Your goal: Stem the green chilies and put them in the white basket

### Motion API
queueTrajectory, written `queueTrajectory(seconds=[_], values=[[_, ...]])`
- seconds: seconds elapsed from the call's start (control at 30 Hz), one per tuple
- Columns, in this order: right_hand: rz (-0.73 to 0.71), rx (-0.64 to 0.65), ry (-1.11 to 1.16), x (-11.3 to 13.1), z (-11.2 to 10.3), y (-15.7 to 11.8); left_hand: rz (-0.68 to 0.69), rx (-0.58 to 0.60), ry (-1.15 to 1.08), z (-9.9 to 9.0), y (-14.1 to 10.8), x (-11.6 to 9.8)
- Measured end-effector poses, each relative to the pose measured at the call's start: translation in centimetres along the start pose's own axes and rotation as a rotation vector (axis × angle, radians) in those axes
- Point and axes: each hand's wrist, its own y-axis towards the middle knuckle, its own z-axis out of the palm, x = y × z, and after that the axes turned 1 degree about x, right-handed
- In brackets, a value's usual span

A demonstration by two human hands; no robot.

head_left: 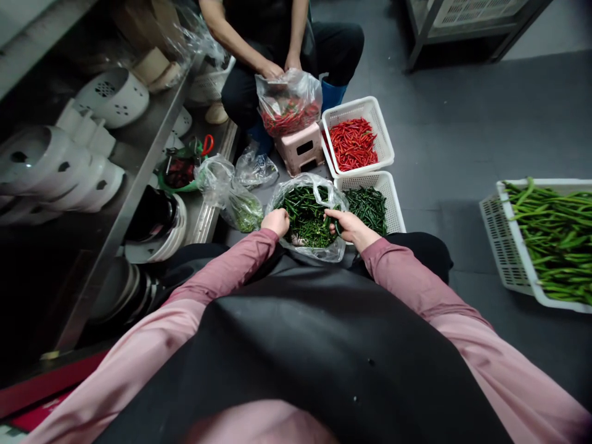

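Observation:
An open clear plastic bag (333,251) of green chili peppers (303,209) stands between my knees, with cut-off stems heaped at its near side. At its left rim my left hand (276,222) is closed; whatever its fingers hold is hidden. My right hand (350,227), over the bag's right side, is closed around dark green chilies (337,226) that stick out past the fingers. Just beyond that hand sits a white basket (393,200) of dark green chilies, partly covered by my wrist.
Facing me, a seated person's hands (280,68) are in a bag of red chilies (289,117) on a pink stool (300,145). A white basket (386,139) holds red chilies. Green pods fill a basket (513,259) at right. Left is a metal shelf (139,154) with dishes.

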Motion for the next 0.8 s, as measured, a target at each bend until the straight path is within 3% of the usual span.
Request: queueTrajectory(seconds=[0.07,0.13,0.3,0.47,0.8], values=[[0.033,0.018,-0.025,-0.2,0.2,0.1,-0.193,-0.005,-0.048,0.4,1.6,0.4],[0.057,0.035,-0.063,-0.6,0.4,0.1,-0.267,0.002,-0.102,1.1,3.0,0.3],[0.043,0.052,-0.12,-1.2,0.4,0.2,-0.289,-0.024,-0.139,3.1,4.5,0.0],[0.029,0.035,-0.143,-1.1,0.3,0.4,-0.278,-0.025,-0.186,3.5,4.5,0.6],[-0.002,0.057,-0.21,-1.8,0.2,0.7,-0.576,-0.06,-0.26,3.0,4.8,0.1]])
